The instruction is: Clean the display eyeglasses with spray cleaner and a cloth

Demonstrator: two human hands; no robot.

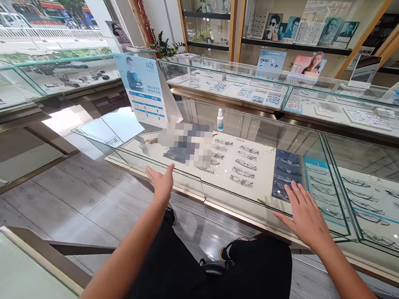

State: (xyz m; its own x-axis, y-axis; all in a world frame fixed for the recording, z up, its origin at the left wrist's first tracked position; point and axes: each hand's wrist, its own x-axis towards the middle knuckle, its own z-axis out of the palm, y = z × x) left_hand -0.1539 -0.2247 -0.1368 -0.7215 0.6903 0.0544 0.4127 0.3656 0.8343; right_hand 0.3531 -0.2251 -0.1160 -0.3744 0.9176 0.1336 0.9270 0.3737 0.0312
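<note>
My left hand [161, 179] is held out near the front edge of the glass display case [170, 175], fingers stretched, holding nothing. Its fingers point away from me, toward the case. My right hand [303, 215] is spread, palm down, over or on the front edge of the same case; whether it touches the glass I cannot tell. Nothing is in it. Under the glass lie rows of eyeglasses [246, 163], and a dark blue tray [287, 162] of frames sits just beyond my right fingertips. A small white spray bottle [220, 120] stands upright on the glass top.
A blue and white standing sign [144, 90] and a white sheet [109, 126] are on the case's left end. More glass counters [225, 84] run behind and to the left. A pale tabletop [10, 268] corner juts in at lower left. Wall shelves [299, 19] hold posters.
</note>
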